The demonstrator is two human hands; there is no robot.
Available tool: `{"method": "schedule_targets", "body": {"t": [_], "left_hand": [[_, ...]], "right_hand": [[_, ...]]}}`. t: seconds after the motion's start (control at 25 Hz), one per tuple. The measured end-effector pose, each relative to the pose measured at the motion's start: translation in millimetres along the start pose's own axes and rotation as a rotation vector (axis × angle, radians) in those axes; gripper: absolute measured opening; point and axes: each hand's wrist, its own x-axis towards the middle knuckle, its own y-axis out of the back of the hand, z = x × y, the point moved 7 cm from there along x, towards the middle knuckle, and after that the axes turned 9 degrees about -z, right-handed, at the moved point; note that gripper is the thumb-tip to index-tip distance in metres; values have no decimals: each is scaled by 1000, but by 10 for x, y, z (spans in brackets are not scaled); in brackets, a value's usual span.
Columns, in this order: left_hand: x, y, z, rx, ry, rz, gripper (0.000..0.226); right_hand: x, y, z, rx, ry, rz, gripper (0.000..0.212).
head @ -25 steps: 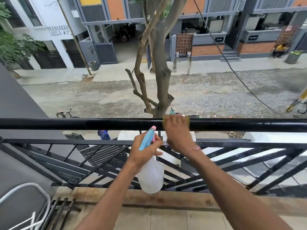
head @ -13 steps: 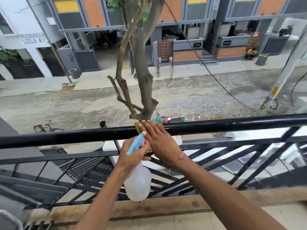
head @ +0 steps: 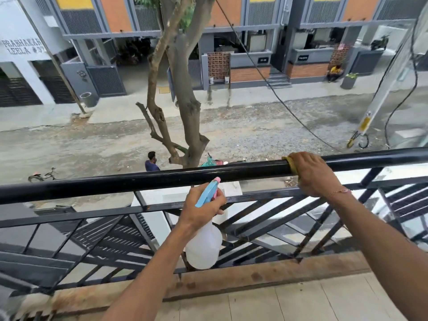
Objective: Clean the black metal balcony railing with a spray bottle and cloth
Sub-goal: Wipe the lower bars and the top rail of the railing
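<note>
This was an upstairs balcony of a house on a residential street. A black metal railing (head: 162, 179) ran along a tiled floor (head: 278, 304) w/ a worn concrete curb (head: 231, 281). Below lay a gravel road (head: 243, 133), a tree (head: 185, 100), a bicycle (head: 42, 175) & gated buildings (head: 254, 31) opposite.
</note>
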Motion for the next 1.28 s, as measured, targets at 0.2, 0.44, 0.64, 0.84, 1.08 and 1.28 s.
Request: {"method": "schedule_targets", "body": {"t": [0.2,0.44,0.64,0.84,1.08,1.28], "left_hand": [[56,-451,107,27,27,8,16],[150,-984,241,7,37,38,20],[184,-1297,306,-7,42,90,17],[117,-1449,374,-35,40,126,16],[49,-1369,315,-38,3,140,14],[94,-1413,231,-59,16,105,13]], "right_hand": [[174,72,511,37,1,-346,43],[242,98,573,-19,35,-441,32],[301,217,450,94,158,-587,24],[285,281,-84,190,328,-552,30],[15,6,-936,-37,402,28,66],[-296,-204,-503,-200,624,263,61]]}}
